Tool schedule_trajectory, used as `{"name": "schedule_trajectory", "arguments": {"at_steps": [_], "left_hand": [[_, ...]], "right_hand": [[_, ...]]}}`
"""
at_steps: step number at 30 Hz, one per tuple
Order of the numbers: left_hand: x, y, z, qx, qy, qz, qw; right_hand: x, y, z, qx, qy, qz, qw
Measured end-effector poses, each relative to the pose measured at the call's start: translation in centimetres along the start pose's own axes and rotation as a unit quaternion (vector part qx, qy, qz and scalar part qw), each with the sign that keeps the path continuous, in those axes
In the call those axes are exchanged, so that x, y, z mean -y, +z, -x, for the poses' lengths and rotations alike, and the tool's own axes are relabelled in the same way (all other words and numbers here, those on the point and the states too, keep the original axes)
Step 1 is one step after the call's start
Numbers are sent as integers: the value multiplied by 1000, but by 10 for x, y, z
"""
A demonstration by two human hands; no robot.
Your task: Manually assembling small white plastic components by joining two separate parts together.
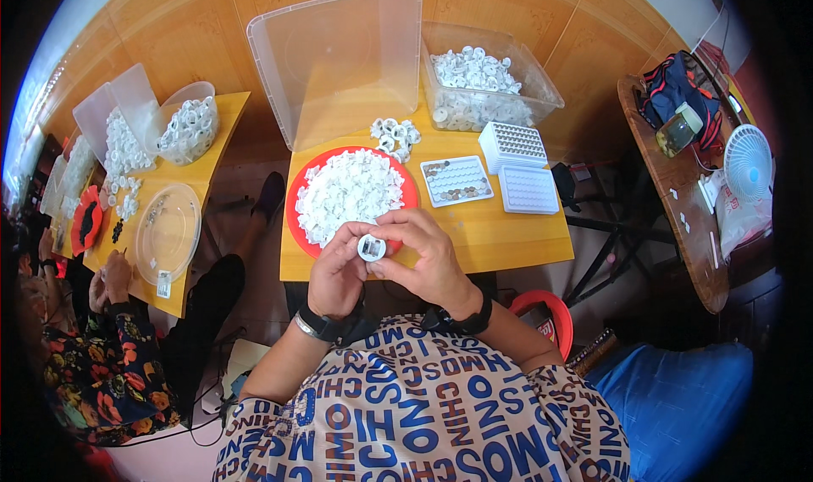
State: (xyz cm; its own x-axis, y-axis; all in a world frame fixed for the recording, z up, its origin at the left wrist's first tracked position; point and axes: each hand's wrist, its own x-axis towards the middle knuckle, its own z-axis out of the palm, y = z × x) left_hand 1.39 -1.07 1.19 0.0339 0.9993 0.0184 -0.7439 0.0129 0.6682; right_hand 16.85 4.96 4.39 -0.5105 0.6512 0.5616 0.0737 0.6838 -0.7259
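- pinching a small round white part (372, 247) between them, the left grip (336, 270) and the right grip (430, 262) both have fingertips pressed to it, just over the near edge of the tabletop (508, 249).
- held two-handed and face up, probably so its inside can be seen and steadied finely.
- the red tray (412, 192) heaped with loose white pieces (351, 186) lies just past the hands, likely for a short reach.
- the shallow white tray (453, 177) of little pieces sits to its right, beside stacked white trays (529, 201), perhaps keeping tiny parts sorted.
- white rings (395, 135) cluster behind the red tray.
- the part looks like a short cup: pale rim, dark and silvery middle; finer detail is too small to tell.
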Motion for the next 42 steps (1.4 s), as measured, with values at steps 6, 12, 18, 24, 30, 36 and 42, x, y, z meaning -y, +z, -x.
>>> {"name": "schedule_trajectory", "arguments": {"at_steps": [6,12,18,24,30,36,42], "left_hand": [[0,-1,-1,13,-8,45,999],[0,-3,-2,-6,-11,18,1000],[-1,-6,-1,10,-30,18,999],[2,-10,0,11,-39,3,999],[4,-18,0,-9,-22,3,1000],[2,-23,1,2,5,25,1000],[2,-22,0,-3,10,36,999]], "right_hand": [[-4,0,1,8,-2,5,1000],[2,0,-1,12,-1,19,1000],[1,-1,-1,30,2,52,998],[1,-4,-2,49,0,41,998],[-13,-10,-8,38,-8,43,998],[-90,-42,-35,-32,154,187,970],[-134,-42,-38,16,200,320,926]]}}
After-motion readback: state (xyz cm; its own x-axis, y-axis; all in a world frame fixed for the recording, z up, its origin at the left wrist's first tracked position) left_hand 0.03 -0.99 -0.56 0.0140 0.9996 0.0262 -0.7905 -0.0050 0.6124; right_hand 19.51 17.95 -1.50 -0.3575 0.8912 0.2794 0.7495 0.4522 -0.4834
